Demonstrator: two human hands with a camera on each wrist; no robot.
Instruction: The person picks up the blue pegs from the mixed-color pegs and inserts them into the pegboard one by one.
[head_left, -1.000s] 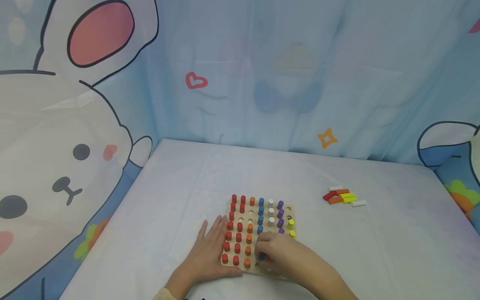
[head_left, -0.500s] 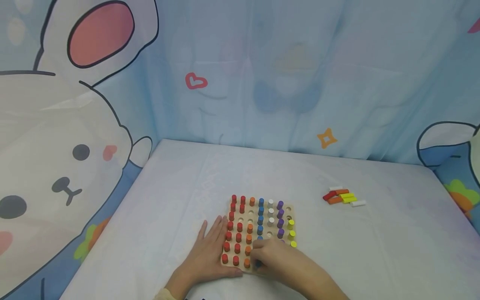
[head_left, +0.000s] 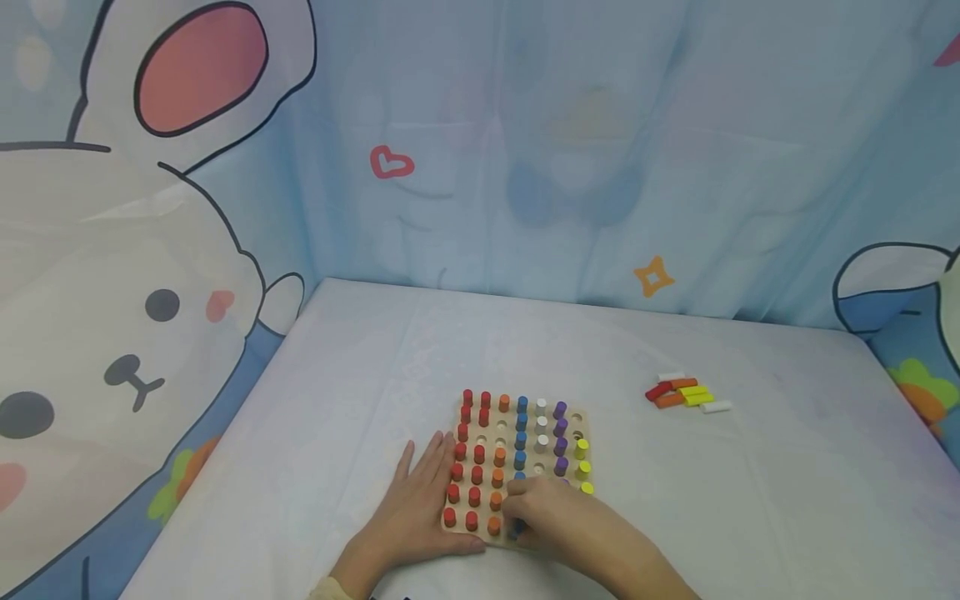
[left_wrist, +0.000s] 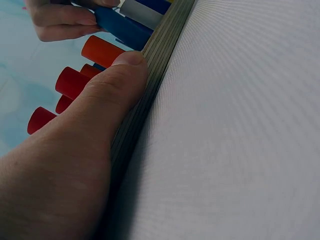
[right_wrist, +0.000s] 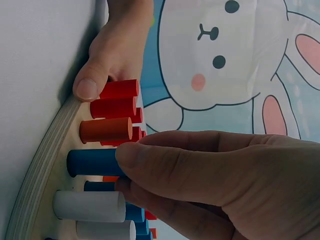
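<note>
A wooden pegboard bears columns of red, orange, blue, white, purple and yellow pegs, with some bare holes. My left hand lies along its left side, fingers extended, and the thumb presses on the front edge. At the board's front row my right hand pinches a blue peg between thumb and fingers. The peg's far end meets the board beside an orange peg and a white peg. In the head view the right hand hides part of the front rows.
Loose pegs in red, orange, yellow and white, among them a yellow peg, lie in a small pile to the right behind the board. A white cloth covers the table. Printed curtains rise behind and at the sides.
Over the last second my right hand has shifted slightly left and toward the front of the board with the blue peg, then nearly stopped. The left hand stays in place.
</note>
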